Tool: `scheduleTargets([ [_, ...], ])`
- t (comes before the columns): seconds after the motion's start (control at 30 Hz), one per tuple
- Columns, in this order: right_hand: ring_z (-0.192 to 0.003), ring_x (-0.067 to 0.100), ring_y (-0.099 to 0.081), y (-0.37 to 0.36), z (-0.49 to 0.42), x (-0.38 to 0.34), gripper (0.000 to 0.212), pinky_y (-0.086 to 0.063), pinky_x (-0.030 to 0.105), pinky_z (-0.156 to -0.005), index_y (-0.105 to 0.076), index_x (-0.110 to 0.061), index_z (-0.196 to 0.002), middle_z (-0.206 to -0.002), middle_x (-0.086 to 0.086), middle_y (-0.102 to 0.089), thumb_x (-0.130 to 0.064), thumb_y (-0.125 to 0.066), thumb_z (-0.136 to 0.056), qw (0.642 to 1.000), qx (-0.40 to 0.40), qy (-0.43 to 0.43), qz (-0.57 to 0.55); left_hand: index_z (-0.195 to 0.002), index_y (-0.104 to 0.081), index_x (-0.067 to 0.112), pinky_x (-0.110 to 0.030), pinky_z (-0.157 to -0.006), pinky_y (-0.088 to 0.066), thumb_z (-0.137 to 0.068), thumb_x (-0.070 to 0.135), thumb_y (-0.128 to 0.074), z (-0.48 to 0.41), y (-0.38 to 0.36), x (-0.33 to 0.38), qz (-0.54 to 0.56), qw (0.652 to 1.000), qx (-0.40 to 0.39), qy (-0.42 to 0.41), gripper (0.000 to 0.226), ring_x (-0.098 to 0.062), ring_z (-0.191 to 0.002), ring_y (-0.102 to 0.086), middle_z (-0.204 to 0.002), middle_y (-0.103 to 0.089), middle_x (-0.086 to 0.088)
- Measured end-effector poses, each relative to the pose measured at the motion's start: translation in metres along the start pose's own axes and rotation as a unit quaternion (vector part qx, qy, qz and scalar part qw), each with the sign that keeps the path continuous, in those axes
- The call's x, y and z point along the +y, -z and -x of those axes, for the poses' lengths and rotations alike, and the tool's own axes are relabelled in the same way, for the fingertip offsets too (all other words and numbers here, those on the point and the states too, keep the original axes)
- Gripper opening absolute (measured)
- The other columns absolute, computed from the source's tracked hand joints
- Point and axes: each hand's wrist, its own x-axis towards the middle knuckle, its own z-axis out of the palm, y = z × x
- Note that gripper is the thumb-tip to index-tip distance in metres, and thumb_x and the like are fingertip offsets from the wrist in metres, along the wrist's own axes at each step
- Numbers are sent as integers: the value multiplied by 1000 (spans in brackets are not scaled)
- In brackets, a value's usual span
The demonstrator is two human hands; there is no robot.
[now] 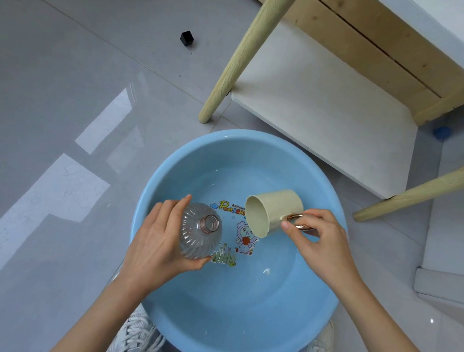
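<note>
Left hand [157, 239] fingers wrapped round ribbed glass bottle [199, 230], mouth up; right hand [321, 242] pinches metal handle [300, 223] of beige cup [271, 212], tipped toward bottle, over blue basin [169, 176].

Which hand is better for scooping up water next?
Probably the right hand: it pinches the handle of the wide-mouthed cup, tilted over the basin and its shallow water. The left hand grips the narrow-necked bottle.

Your right hand [323, 238] is covering part of the gold handle [300, 226], and the blue basin [228, 314] is hiding the toes of your shoes [135, 337].
</note>
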Motion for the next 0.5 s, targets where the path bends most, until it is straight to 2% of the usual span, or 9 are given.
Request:
scheduleTargets([
  [0.07, -88, 4, -58, -7, -1, 11, 18, -38, 3, -81, -67, -28, -67, -96, -10, -52, -20, -78, -79, 999, 4, 18, 38, -126, -50, 1, -24, -82, -36, -57, 62, -68, 0, 0, 0, 0, 1000, 0, -8, 94, -20, -96, -45, -107, -55, -8],
  [0.13, -89, 12, -55, -15, -3, 22, 14, -33, 6, -78, -70, -15, -69, -102, -2, -50, -19, -78, -78, 994, 26, 64, 82, -124, -50, 4, -23, -82, -35, -51, 53, -81, -1, -1, 0, 4, 1000, 3, -8, 93, -19, -96, -45, -108, -55, -7],
  [0.2, -90, 19, -57, -22, -7, 31, 18, -39, 18, -81, -66, -12, -68, -107, 6, -50, -20, -78, -79, 986, 35, 126, 107, -124, -47, 7, -24, -85, -35, -49, 53, -80, -1, -2, -1, 9, 1000, 2, -8, 94, -20, -96, -46, -109, -54, -7],
  [0.3, -98, 25, -58, -33, -14, 37, 18, -51, 32, -72, -64, -11, -71, -115, 11, -49, -22, -76, -80, 972, 33, 179, 148, -125, -41, 12, -29, -88, -42, -48, 55, -76, 0, -3, -3, 2, 1000, -13, -16, 95, -24, -100, -52, -112, -53, -9],
  [0.37, -95, 30, -59, -41, -16, 41, 17, -53, 33, -65, -66, -9, -75, -116, 13, -50, -21, -77, -79, 961, 33, 202, 187, -126, -40, 14, -31, -83, -46, -46, 51, -83, 0, -3, -2, -3, 1000, -23, -14, 98, -29, -97, -58, -114, -51, -8],
  [0.5, -90, 36, -61, -45, -12, 51, 17, -56, 36, -61, -68, -5, -75, -112, 21, -54, -18, -79, -74, 950, 37, 202, 236, -124, -39, 19, -26, -66, -46, -41, 42, -91, 0, 0, 2, 9, 1000, -23, 9, 101, -25, -86, -60, -114, -41, 6],
])
